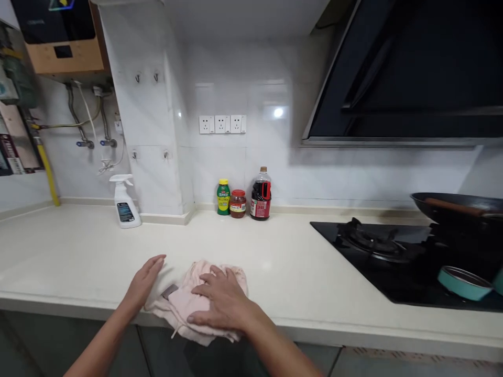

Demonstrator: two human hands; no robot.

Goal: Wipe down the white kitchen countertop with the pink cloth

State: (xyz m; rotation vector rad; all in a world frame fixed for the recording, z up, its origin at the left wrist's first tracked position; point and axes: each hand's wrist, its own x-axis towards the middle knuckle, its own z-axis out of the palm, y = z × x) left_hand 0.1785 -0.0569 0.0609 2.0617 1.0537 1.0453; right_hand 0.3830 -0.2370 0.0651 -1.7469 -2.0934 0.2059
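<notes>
A pale pink cloth [184, 302] lies bunched on the white countertop [283, 267], and part of it hangs over the front edge. My right hand [222, 301] rests on top of the cloth with its fingers spread. To the left, my left hand [145, 283] is held on edge just beside the cloth, fingers stretched out and holding nothing. A small grey tag [170, 291] shows on the cloth between the two hands.
A white spray bottle [126, 204] stands at the back left. Against the wall are a green bottle [223, 198], a red-lidded jar [238, 204] and a dark sauce bottle [261, 195]. On the right, a black gas hob [353, 262] carries a wok [451, 209] and a teal pan [465, 284].
</notes>
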